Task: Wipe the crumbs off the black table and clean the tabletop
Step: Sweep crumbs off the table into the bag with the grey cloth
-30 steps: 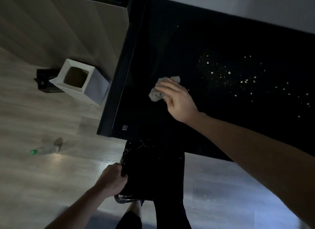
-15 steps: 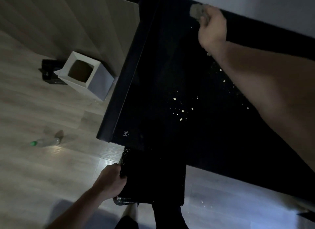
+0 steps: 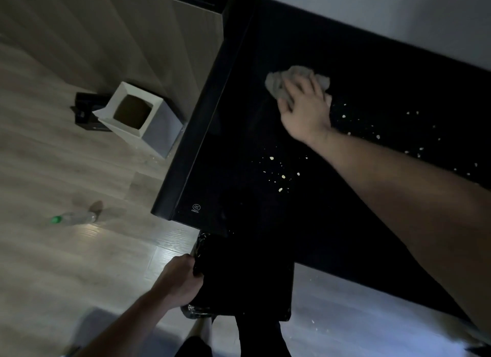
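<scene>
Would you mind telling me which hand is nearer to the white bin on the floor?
The left hand. It grips the black bag at the table's near edge, below the white bin. The right hand presses the cloth on the tabletop, farther right.

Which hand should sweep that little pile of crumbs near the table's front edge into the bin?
Right. The right hand already presses the cloth on the table, just beyond the crumbs. The left hand grips the black-lined bin below the edge, probably to catch them.
</scene>
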